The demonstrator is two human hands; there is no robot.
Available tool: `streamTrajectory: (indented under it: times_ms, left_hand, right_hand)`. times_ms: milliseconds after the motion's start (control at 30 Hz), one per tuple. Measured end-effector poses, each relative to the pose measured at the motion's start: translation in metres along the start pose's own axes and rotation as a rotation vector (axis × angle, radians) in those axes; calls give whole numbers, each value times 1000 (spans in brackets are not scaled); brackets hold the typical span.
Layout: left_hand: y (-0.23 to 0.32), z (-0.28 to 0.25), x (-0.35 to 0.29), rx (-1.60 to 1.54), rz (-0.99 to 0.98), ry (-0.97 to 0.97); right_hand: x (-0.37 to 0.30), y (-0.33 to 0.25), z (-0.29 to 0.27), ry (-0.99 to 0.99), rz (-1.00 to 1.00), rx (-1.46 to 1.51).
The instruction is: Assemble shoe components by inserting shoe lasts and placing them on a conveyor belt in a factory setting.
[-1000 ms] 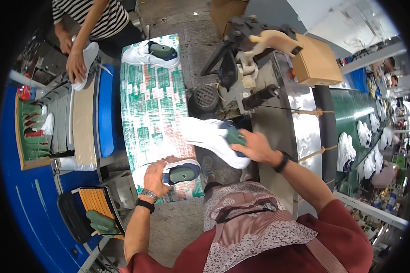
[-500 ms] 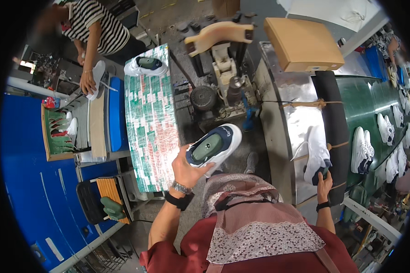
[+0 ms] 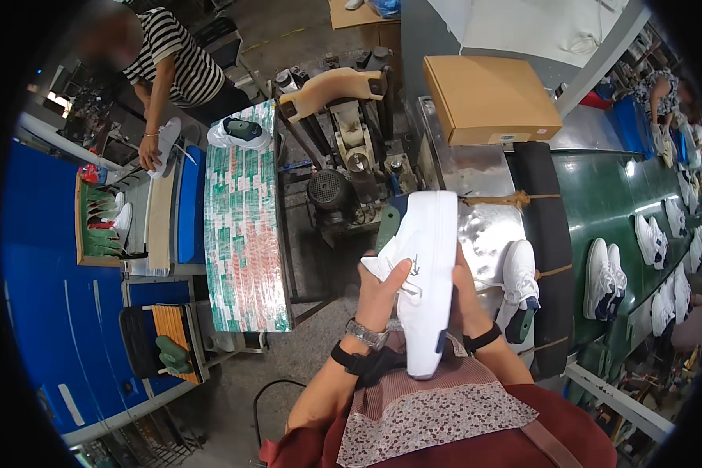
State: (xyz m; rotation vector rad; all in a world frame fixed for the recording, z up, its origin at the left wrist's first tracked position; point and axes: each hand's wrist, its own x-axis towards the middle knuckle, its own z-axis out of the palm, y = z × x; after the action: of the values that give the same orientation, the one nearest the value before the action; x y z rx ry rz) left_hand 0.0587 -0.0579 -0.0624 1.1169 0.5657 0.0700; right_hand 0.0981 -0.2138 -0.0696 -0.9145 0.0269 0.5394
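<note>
We're on a bare grey concrete floor (image 3: 300, 355), kinda grubby, with a faint yellow line (image 3: 292, 35) further back. Off to our left there's a big scuffed blue panel (image 3: 39, 312), plus an orange slatted panel (image 3: 168, 318) on a metal frame. To our right it's a shiny steel-topped table (image 3: 487, 234), a black padded edge (image 3: 550, 257) and then a long green conveyor belt (image 3: 593, 187). A pale grey post (image 3: 600, 58) slants up behind. Light's bright enough that we get white glare off the steel and belt.
</note>
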Motion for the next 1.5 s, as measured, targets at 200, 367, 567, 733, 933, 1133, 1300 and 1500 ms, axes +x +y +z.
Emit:
streamTrajectory:
  times_ms: [200, 367, 567, 733, 933, 1133, 1300, 1500]
  left_hand:
    - [-28, -24, 17, 274, 68, 76]
    - [-15, -27, 84, 254, 79, 50]
    - [12, -34, 167, -180, -46, -74]
    - [-8, -43, 186, -567, -71, -338]
    - [-33, -41, 208, -951, -320, -457]
    - [-56, -70, 149, -329, -241, -237]
    - [-37, -75, 89, -651, -397, -524]
    - [-13, -44, 102, -1020, -275, -500]
  right_hand:
    - [14, 12, 6, 275, 38, -221]
    - [72, -15, 30, 200, -153, -407]
    - [156, -42, 81, 211, -311, -871]
    - [172, -45, 133, 310, -203, -1386]
    - [189, -48, 182, 267, -129, -1706]
    - [154, -27, 146, 240, -324, -1648]
    - [154, -25, 134, 262, -288, -1676]
    - [146, -20, 142, 266, -275, -1640]
